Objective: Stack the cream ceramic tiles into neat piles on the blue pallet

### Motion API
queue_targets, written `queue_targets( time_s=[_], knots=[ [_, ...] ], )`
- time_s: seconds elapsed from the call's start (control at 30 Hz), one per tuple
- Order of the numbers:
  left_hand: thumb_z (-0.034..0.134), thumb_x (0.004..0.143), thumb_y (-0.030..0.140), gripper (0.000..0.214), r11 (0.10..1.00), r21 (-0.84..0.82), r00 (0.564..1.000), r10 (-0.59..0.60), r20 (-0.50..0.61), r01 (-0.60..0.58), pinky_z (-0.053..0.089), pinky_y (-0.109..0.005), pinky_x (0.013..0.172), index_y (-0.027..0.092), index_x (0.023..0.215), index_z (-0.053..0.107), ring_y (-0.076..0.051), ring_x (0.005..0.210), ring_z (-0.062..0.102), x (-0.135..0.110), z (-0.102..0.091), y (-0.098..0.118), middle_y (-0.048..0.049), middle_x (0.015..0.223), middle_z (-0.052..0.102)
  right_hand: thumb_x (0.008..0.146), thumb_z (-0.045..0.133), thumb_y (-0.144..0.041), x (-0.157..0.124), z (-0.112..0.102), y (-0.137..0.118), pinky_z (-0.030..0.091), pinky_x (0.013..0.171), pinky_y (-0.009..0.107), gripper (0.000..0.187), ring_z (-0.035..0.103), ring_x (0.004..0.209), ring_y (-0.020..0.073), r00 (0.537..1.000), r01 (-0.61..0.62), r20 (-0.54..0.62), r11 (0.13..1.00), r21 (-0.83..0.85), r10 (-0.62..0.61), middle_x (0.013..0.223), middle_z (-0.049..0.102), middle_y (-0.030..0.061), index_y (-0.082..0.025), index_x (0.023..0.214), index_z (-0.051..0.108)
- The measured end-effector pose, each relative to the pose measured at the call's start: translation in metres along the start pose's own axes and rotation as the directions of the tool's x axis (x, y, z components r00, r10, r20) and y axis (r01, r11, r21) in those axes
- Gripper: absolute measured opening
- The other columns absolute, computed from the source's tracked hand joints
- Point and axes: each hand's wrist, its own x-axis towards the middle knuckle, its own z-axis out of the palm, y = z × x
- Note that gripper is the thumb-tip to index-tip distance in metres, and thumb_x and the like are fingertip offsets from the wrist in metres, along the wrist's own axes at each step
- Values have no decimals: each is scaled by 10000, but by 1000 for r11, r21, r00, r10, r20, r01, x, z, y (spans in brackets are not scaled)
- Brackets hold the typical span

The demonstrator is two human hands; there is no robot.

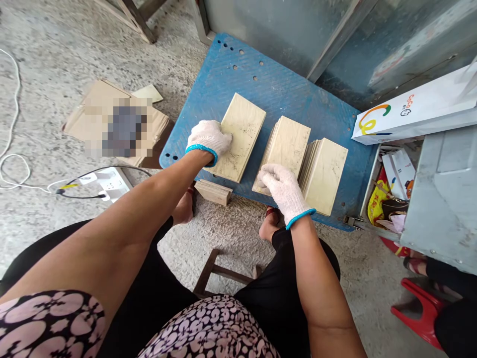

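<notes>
Three groups of thin pale wooden boards lie on a blue plastic table. My left hand (209, 138), in a white knitted glove with a blue cuff, is closed at the left edge of the left stack of boards (244, 134); its thumb lies on the top board and its other fingers are mostly hidden. My right hand (283, 190), gloved alike, has its fingers bent around the near edge of the middle stack of boards (289, 141). Just right of that hand, the right group of boards (330, 174) leans in a slanted, overlapping row.
Bare surface of the blue table (276, 92) shows behind the boards. More boards (214, 192) sit below its near edge. On the floor at left are a cardboard box (95, 107) and a power strip (114, 184) with cables. A white paper bag (417, 107) and metal cabinet (447, 199) flank the right.
</notes>
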Motion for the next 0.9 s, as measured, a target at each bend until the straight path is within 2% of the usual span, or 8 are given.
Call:
queue_targets(
  time_s=[0.1,0.2,0.3,0.4,0.57,0.67,0.8,0.9],
  knots=[
    [581,745,443,398,999,42,1000,17,2,-17,449,-522,899,161,1017,651,-418,1112,525,-2,-5,-1,-201,1143,570,786,632,-350,1,0,2,570,672,287,236,646,732,138,1000,-7,-10,1000,6,7,840,679,34,-193,961,617],
    [585,751,492,462,999,30,998,28,-51,-26,444,-509,915,202,1110,604,-405,1143,499,-2,-2,-2,-174,1209,526,782,629,-344,2,-1,4,571,666,284,225,649,737,138,1000,-12,-26,1000,8,12,863,679,35,-193,949,616],
    [640,706,534,675,1000,-17,996,20,-87,-21,413,-510,955,209,1277,482,-408,1175,464,-6,8,-1,-175,1260,478,781,631,-337,3,-1,7,569,637,264,220,646,724,130,999,-5,-40,1000,17,6,864,678,31,-196,949,616],
    [687,661,535,919,998,-50,995,43,-91,-48,362,-507,1009,165,1411,306,-412,1228,404,-13,22,5,-199,1311,422,781,634,-347,5,-1,10,572,646,271,230,642,721,129,998,15,-54,1000,16,-14,867,676,32,-198,955,620],
    [735,590,528,1162,998,25,993,66,-102,-63,293,-524,1056,127,1481,108,-413,1295,292,-18,39,22,-214,1410,318,787,640,-369,6,-2,11,565,718,337,242,645,737,157,997,37,-62,998,-57,-40,823,665,34,-201,961,631],
    [735,575,529,1188,997,65,993,49,-104,-43,257,-559,1062,107,1481,92,-442,1317,234,-15,44,33,-234,1438,269,782,658,-378,7,-2,11,551,730,352,238,644,722,162,996,48,-71,996,-79,-53,803,659,29,-211,949,636],
    [709,606,495,1152,998,60,995,9,-102,-3,211,-608,1057,95,1481,75,-490,1332,153,-9,50,41,-251,1463,205,790,652,-400,9,-2,16,543,740,365,257,654,756,174,995,61,-75,994,-89,-68,913,674,48,-221,974,639],
    [705,613,477,1144,998,53,995,-15,-102,21,211,-616,1049,93,1482,68,-494,1321,170,-7,53,45,-255,1457,202,791,653,-426,11,-3,22,529,813,393,286,654,847,191,992,100,-70,988,-114,-109,973,676,58,-227,996,645]
  ],
)
